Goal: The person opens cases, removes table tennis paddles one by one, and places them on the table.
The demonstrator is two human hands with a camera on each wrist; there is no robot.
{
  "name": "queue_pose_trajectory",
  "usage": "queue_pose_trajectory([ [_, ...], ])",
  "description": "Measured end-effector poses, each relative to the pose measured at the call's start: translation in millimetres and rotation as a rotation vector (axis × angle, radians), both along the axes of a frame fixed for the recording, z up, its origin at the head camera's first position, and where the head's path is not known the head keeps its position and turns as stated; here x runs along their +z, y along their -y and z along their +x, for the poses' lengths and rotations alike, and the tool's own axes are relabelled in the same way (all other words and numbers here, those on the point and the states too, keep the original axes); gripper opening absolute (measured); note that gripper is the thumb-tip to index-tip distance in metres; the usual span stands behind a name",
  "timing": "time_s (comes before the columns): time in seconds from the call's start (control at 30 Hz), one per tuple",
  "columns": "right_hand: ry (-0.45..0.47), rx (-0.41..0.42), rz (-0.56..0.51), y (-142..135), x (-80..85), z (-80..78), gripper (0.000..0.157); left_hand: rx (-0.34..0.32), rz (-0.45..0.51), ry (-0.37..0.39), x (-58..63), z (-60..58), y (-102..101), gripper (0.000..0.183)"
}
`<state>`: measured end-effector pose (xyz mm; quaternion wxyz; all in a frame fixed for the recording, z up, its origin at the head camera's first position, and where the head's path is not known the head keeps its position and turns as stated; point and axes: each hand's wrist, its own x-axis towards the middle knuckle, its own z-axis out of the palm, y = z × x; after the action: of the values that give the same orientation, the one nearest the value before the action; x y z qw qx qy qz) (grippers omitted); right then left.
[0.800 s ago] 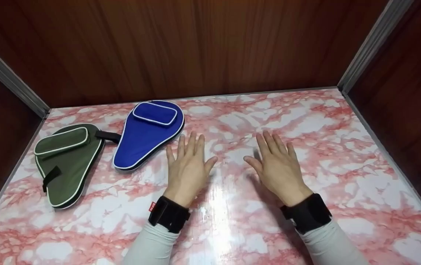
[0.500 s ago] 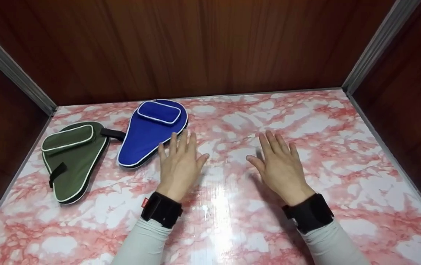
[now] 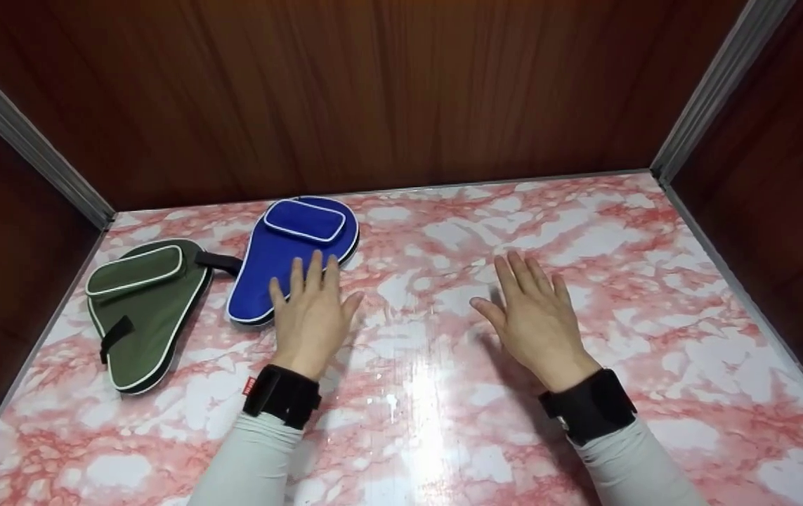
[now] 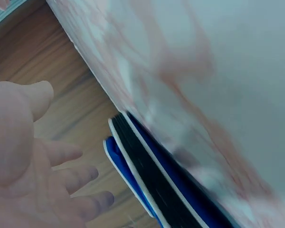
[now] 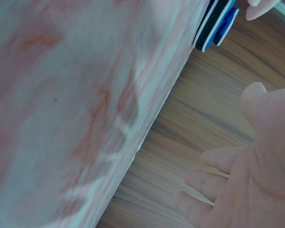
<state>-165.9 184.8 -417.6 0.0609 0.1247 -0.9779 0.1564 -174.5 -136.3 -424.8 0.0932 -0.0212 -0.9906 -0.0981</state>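
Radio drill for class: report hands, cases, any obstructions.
Left hand near blue case, holding nothing. Right hand holding nothing. Green case lies left of blue one; nothing seen in the way.

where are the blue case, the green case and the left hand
Blue case [image 3: 280, 254]: head view, on its blue front, near the middle.
Green case [image 3: 149, 308]: head view, on its green front, near the middle.
Left hand [image 3: 310, 318]: head view, on the back of the hand.

Two paddle-shaped cases [image 3: 280, 254] [image 3: 152, 309], two hands [image 3: 310, 323] [image 3: 538, 327], two wristbands [image 3: 282, 396] [image 3: 589, 407]
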Motion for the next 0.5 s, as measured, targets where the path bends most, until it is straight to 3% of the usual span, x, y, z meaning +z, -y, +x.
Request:
queue_pose_trajectory([
  [0.5,0.005,0.0,-0.006,-2.3,1.6,0.6,0.081,0.077,0.015,0.081,-4.1,-10.8,34.6,0.08],
])
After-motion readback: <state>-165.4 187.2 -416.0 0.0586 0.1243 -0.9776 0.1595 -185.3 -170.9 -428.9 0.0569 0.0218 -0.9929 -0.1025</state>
